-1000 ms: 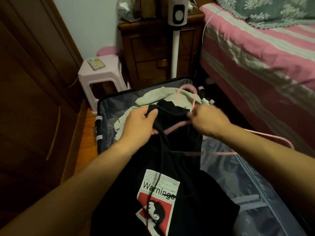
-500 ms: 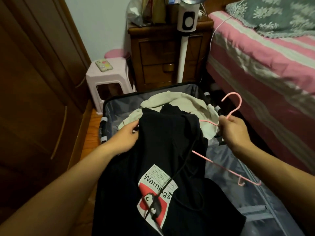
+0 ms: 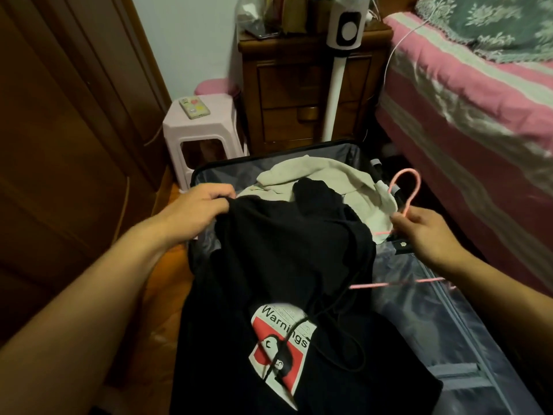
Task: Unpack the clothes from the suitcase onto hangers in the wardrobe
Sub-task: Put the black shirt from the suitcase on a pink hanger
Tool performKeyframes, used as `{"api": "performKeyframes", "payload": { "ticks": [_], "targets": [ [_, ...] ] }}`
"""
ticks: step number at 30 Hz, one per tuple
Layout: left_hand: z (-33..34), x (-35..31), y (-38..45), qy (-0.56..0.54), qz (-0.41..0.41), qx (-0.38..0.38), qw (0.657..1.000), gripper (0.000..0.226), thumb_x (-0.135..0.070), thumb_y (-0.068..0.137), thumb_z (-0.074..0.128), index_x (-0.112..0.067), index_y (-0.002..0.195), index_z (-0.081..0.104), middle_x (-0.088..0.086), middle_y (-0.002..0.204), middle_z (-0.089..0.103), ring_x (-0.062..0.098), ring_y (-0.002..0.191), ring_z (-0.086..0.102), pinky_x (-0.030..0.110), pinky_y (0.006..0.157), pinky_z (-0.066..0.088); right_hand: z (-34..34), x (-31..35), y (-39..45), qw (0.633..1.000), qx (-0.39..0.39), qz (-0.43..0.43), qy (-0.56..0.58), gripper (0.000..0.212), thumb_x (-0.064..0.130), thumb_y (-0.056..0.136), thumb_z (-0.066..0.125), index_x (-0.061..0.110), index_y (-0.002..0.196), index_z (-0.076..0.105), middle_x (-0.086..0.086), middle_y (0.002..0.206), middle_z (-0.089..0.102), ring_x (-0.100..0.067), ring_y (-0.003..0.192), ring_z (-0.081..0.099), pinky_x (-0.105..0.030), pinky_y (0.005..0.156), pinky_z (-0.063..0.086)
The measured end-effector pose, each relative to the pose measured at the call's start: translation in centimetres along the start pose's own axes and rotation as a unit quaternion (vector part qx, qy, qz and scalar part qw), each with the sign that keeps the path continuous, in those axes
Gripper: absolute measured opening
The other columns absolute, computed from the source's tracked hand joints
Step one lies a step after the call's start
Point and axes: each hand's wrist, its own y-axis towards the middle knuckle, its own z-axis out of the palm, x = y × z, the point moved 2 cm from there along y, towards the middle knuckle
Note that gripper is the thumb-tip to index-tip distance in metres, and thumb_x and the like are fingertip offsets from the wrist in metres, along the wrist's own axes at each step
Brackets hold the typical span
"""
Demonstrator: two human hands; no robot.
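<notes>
"What are the hands doing?"

"The left hand point(image 3: 203, 205) has its fingers curled tight around the shoulder of the black hoodie point(image 3: 284, 265). The right hand point(image 3: 425, 232) pinches the pink hanger point(image 3: 404, 190) just under its hook."

"Where is the hoodie?"

"It is held up over the open suitcase point(image 3: 443, 339) and hangs down toward the person. A cream top point(image 3: 314, 178) lies in the suitcase behind it. The wardrobe point(image 3: 59, 145) is on the left, with its door shut as far as I can see."

"Is the hanger inside the hoodie?"

"Only partly, I think — one pink arm goes in at the neck and another pink bit pokes out lower down on the right. I cannot tell how far in it goes."

"What could go wrong?"

"The long black cord point(image 3: 335, 333) dangles in loops across the front — it could catch on the hanger. Also, only one shoulder is held, so the heavy hoodie could slide off the hanger and drop back into the suitcase. And the hook sits close to the cream top, so it might snag that too."
</notes>
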Motion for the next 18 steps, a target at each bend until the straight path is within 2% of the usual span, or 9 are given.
{"api": "performKeyframes", "payload": {
  "ticks": [2, 4, 6, 7, 8, 10, 12, 15, 18],
  "targets": [
    [-0.8, -1.4, -1.1, 0.109, -0.045, 0.128, 0.985, 0.024, -0.034, 0.076, 0.051, -0.022, 0.084, 0.07, 0.0, 0.089, 0.069, 0.016, 0.089, 0.064, 0.045, 0.09, 0.047, 0.4, -0.1, 0.2, 1.0, -0.003, -0.02, -0.002, 0.052, 0.053, 0.078, 0.055, 0.001, 0.079, 0.059, -0.018, 0.072, 0.062, -0.035, 0.067, 0.057, -0.057, 0.071, 0.052],
    [-1.1, -1.2, -2.4, 0.216, -0.161, 0.282, 0.921, 0.031, -0.046, 0.086, 0.056, -0.024, 0.098, 0.073, -0.002, 0.101, 0.071, 0.014, 0.096, 0.066, 0.038, 0.096, 0.05, 0.9, 0.4, 0.1, 0.997, -0.042, -0.017, 0.061, 0.045, 0.043, 0.085, 0.058, 0.0, 0.078, 0.057, -0.011, 0.068, 0.055, -0.023, 0.065, 0.049, -0.045, 0.066, 0.044],
    [-0.6, -0.2, -3.6, 0.234, -0.243, 0.374, 0.864, 0.03, -0.056, 0.094, 0.059, -0.03, 0.105, 0.071, -0.008, 0.106, 0.07, 0.01, 0.101, 0.065, 0.034, 0.103, 0.047, 1.9, 0.5, 0.0, 0.996, -0.036, -0.017, 0.077, 0.035, 0.028, 0.097, 0.057, 0.0, 0.076, 0.057, -0.005, 0.065, 0.05, -0.017, 0.063, 0.044, -0.033, 0.065, 0.036],
    [-0.2, 0.2, -3.8, 0.23, -0.246, 0.384, 0.86, 0.035, -0.064, 0.092, 0.056, -0.034, 0.104, 0.069, -0.012, 0.106, 0.069, 0.007, 0.102, 0.063, 0.033, 0.105, 0.045, 2.4, 0.4, -0.1, 0.998, -0.015, -0.015, 0.067, 0.032, 0.023, 0.1, 0.056, 0.004, 0.074, 0.057, -0.003, 0.064, 0.049, -0.015, 0.061, 0.042, -0.031, 0.063, 0.035],
    [0.4, 0.7, -3.7, 0.231, -0.23, 0.365, 0.872, 0.043, -0.073, 0.087, 0.051, -0.036, 0.103, 0.067, -0.016, 0.104, 0.066, 0.005, 0.101, 0.061, 0.032, 0.104, 0.044, 2.9, 0.2, -0.1, 0.998, 0.008, -0.014, 0.057, 0.031, 0.022, 0.1, 0.055, 0.009, 0.072, 0.058, -0.002, 0.063, 0.049, -0.015, 0.061, 0.042, -0.031, 0.063, 0.035],
    [1.6, 1.4, -2.8, 0.216, -0.191, 0.248, 0.925, 0.057, -0.08, 0.083, 0.042, -0.035, 0.108, 0.066, -0.015, 0.107, 0.065, 0.005, 0.101, 0.06, 0.032, 0.1, 0.045, 3.8, 0.4, -0.2, 0.998, 0.042, -0.021, 0.045, 0.031, 0.021, 0.101, 0.056, 0.013, 0.07, 0.057, -0.004, 0.065, 0.049, -0.019, 0.065, 0.042, -0.034, 0.066, 0.034],
    [2.8, 2.0, -2.0, 0.146, -0.16, 0.147, 0.965, 0.053, -0.072, 0.093, 0.042, -0.033, 0.118, 0.068, -0.014, 0.118, 0.068, 0.006, 0.109, 0.062, 0.033, 0.107, 0.044, 4.5, 1.2, -0.4, 0.997, 0.066, -0.035, 0.028, 0.032, 0.02, 0.101, 0.055, 0.007, 0.072, 0.057, -0.008, 0.068, 0.048, -0.019, 0.067, 0.041, -0.034, 0.067, 0.034],
    [4.2, 1.6, -1.8, 0.084, -0.12, 0.18, 0.973, 0.031, -0.054, 0.099, 0.054, -0.035, 0.112, 0.075, -0.018, 0.111, 0.073, 0.002, 0.108, 0.066, 0.034, 0.108, 0.046, 5.1, 2.4, -0.4, 0.995, 0.07, -0.073, 0.007, 0.034, 0.019, 0.101, 0.056, -0.004, 0.077, 0.057, -0.009, 0.069, 0.051, -0.019, 0.066, 0.045, -0.034, 0.067, 0.036],
    [4.7, 1.7, -2.3, 0.051, -0.146, 0.2, 0.968, 0.016, -0.033, 0.097, 0.065, -0.029, 0.102, 0.08, -0.013, 0.096, 0.077, 0.005, 0.095, 0.071, 0.032, 0.099, 0.054, 5.6, 3.0, -0.8, 0.993, 0.064, -0.094, -0.016, 0.034, 0.021, 0.1, 0.056, -0.003, 0.077, 0.06, -0.008, 0.068, 0.053, -0.014, 0.064, 0.046, -0.033, 0.066, 0.037]
  ]
}}
